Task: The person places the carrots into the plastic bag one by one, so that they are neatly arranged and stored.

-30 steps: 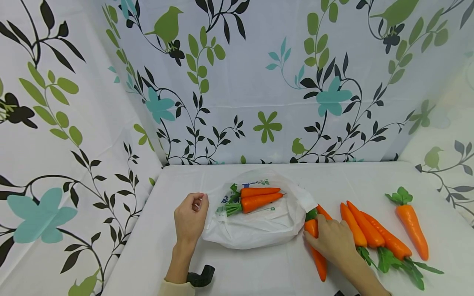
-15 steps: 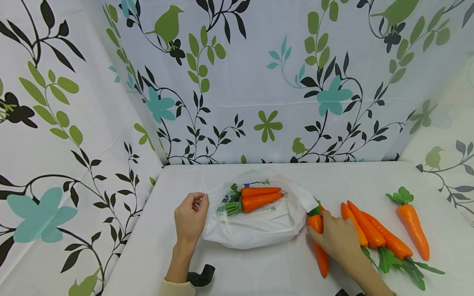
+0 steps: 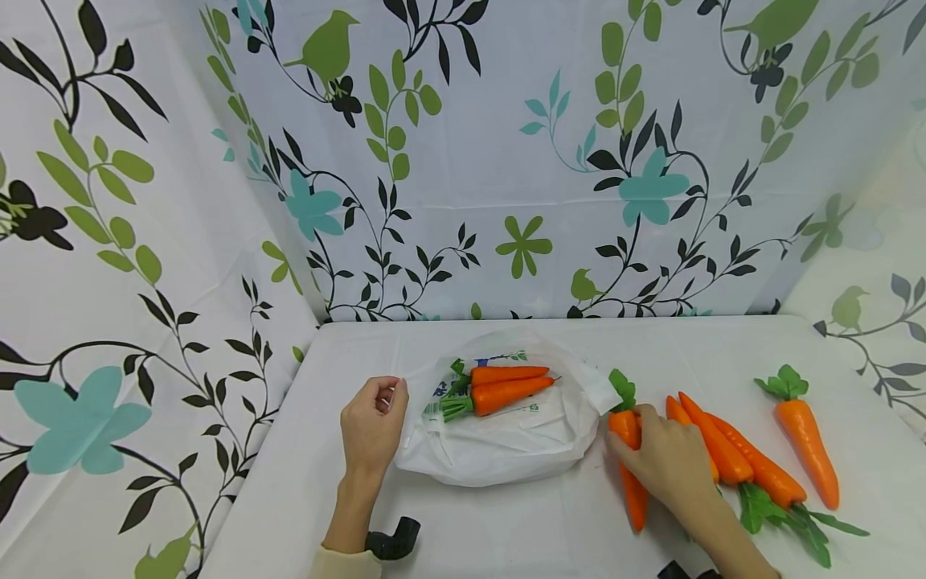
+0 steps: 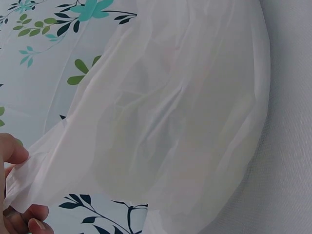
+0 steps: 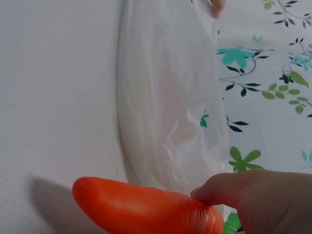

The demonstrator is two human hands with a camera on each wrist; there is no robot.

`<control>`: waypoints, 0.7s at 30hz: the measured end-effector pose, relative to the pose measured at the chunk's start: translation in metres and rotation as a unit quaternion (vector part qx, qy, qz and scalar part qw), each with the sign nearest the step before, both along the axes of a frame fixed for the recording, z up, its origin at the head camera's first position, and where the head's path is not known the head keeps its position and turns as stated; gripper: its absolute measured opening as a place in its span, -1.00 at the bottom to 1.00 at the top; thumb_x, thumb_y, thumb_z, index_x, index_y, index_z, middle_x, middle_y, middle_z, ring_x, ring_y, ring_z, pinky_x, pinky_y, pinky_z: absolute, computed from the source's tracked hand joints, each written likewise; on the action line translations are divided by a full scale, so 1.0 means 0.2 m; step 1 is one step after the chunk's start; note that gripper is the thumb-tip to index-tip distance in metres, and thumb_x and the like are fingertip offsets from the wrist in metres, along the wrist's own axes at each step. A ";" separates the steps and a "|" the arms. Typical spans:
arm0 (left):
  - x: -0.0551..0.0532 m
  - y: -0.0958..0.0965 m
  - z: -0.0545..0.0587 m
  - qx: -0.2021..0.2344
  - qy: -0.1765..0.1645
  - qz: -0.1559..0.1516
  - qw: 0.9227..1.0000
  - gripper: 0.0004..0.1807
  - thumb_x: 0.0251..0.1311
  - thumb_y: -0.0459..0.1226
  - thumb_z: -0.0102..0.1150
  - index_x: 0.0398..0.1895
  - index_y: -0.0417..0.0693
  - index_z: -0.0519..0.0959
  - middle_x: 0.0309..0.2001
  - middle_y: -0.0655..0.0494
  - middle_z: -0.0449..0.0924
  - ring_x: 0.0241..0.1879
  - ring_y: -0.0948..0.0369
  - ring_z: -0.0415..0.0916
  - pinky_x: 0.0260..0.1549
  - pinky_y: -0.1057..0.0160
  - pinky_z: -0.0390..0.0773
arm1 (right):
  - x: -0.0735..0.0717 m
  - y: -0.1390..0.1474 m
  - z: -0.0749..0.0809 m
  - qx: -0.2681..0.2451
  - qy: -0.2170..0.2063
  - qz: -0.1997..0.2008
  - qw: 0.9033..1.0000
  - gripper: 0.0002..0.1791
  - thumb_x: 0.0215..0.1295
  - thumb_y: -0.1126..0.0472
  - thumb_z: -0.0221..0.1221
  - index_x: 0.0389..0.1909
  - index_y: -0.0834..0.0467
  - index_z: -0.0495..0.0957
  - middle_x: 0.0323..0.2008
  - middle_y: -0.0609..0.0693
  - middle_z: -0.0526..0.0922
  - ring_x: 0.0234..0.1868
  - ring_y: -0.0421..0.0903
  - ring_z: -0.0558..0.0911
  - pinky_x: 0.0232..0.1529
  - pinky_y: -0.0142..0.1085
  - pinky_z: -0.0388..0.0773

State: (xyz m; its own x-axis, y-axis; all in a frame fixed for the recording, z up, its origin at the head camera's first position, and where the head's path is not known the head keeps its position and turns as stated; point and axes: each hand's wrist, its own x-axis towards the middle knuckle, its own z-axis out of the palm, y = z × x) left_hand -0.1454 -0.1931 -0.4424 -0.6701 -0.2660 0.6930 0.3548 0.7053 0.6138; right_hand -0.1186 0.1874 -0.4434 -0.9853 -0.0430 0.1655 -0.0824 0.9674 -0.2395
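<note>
A white plastic bag [image 3: 499, 465] lies with its mouth spread open, and two orange carrots [image 3: 512, 394] with green tops show inside it. My left hand [image 3: 372, 422] pinches the bag's left edge; the left wrist view shows the thin plastic [image 4: 161, 136] stretched away from the fingers. Beside the bag's right edge, my right hand [image 3: 671, 458] grips another carrot [image 3: 636, 498] near its leafy end. The green leaves [image 3: 622, 388] stick out past the fingers, and the tip points toward the table's front. In the right wrist view the thumb presses on this carrot [image 5: 141, 207].
Several loose carrots [image 3: 723, 450] lie side by side right of my right hand, which partly covers the leftmost. One more carrot [image 3: 805, 450] lies farther right. A leaf-patterned curtain [image 3: 463, 161] stands behind the white table [image 3: 506, 531]. A black wrist mount [image 3: 394, 539] sits by the left wrist.
My right hand has shifted slightly right and carried the gripped carrot with it, away from the bag's edge; its leaves show more clearly. The left hand and the bag have stayed still.
</note>
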 end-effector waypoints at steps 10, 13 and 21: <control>0.00 0.00 0.00 0.001 -0.005 -0.001 1.000 -0.91 0.20 -0.33 0.31 -0.34 -0.22 0.69 -0.59 0.04 0.59 -0.60 0.31 0.40 -0.56 0.54 0.39 | 0.00 0.01 0.01 -0.018 0.005 -0.015 1.000 -0.32 0.27 -0.14 0.21 0.09 0.40 0.48 -0.53 0.13 0.63 -0.67 -0.01 0.35 -0.49 -0.16 0.44; 0.00 0.00 0.00 0.002 -0.004 -0.001 1.000 -0.91 0.20 -0.34 0.31 -0.34 -0.22 0.69 -0.59 0.04 0.59 -0.61 0.32 0.40 -0.56 0.54 0.39 | 0.00 0.01 0.02 -0.027 0.011 -0.020 0.999 -0.34 0.27 -0.11 0.21 0.12 0.39 0.47 -0.47 0.18 0.65 -0.68 -0.01 0.35 -0.49 -0.14 0.46; 0.00 0.00 0.00 0.002 -0.003 -0.002 1.000 -0.91 0.20 -0.34 0.31 -0.34 -0.22 0.69 -0.59 0.04 0.59 -0.61 0.31 0.41 -0.56 0.53 0.40 | 0.00 0.00 0.02 -0.055 0.041 -0.023 0.997 -0.38 0.28 -0.06 0.21 0.18 0.32 0.45 -0.14 0.32 0.69 -0.65 -0.03 0.40 -0.46 -0.05 0.56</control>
